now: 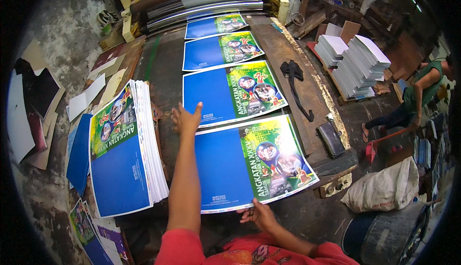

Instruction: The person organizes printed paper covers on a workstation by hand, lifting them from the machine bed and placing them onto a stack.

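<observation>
A printed cover sheet (pixel 223 169), blue on the left and green with round photos on the right, lies nearest me on the dark machine table. My right hand (pixel 260 216) grips its near edge, thumb on top and fingers beneath. My left hand (pixel 187 119) has its fingers spread, by the left edge of the sheet ahead (pixel 211 94); whether it touches the paper I cannot tell. Two more like sheets, a middle one (pixel 204 53) and a far one (pixel 201 27), continue the row toward the rollers (pixel 206 9). At the left stands a thick stack of the same sheets (pixel 117 183).
On the table's right side lie a black strap (pixel 298 89) and a dark pouch (pixel 330 139). Beyond are white paper stacks (pixel 357 65), a pale sack (pixel 384 188) and a dark drum (pixel 389 234). A person in green (pixel 425 89) holds a red-ended tool at far right.
</observation>
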`<state>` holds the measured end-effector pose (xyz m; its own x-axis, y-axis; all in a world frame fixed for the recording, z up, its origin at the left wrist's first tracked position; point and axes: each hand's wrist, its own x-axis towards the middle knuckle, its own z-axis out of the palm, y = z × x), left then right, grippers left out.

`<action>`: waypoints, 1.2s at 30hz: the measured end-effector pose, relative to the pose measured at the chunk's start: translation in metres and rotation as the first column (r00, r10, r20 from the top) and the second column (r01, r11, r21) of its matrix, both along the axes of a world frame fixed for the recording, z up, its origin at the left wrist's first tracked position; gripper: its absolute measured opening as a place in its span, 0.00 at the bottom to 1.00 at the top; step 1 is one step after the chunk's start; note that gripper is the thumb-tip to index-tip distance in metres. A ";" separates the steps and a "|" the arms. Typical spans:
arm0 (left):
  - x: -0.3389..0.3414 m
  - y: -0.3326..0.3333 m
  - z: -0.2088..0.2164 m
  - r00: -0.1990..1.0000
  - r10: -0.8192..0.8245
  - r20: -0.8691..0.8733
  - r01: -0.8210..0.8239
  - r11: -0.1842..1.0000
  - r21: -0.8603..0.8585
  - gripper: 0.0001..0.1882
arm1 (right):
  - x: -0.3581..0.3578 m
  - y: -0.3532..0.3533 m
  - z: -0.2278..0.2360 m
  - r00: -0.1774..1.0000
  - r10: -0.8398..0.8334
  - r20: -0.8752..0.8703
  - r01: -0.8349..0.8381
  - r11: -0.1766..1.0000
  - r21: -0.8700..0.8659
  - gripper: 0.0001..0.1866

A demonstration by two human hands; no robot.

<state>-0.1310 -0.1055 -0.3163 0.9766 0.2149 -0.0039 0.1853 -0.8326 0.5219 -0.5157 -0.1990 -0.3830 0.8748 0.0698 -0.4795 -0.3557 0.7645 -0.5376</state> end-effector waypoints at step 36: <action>-0.258 0.252 0.108 0.964 0.227 0.135 0.014 0.469 -0.883 0.22 | 0.072 0.017 0.134 0.935 0.092 0.342 -0.037 0.986 -0.165 0.32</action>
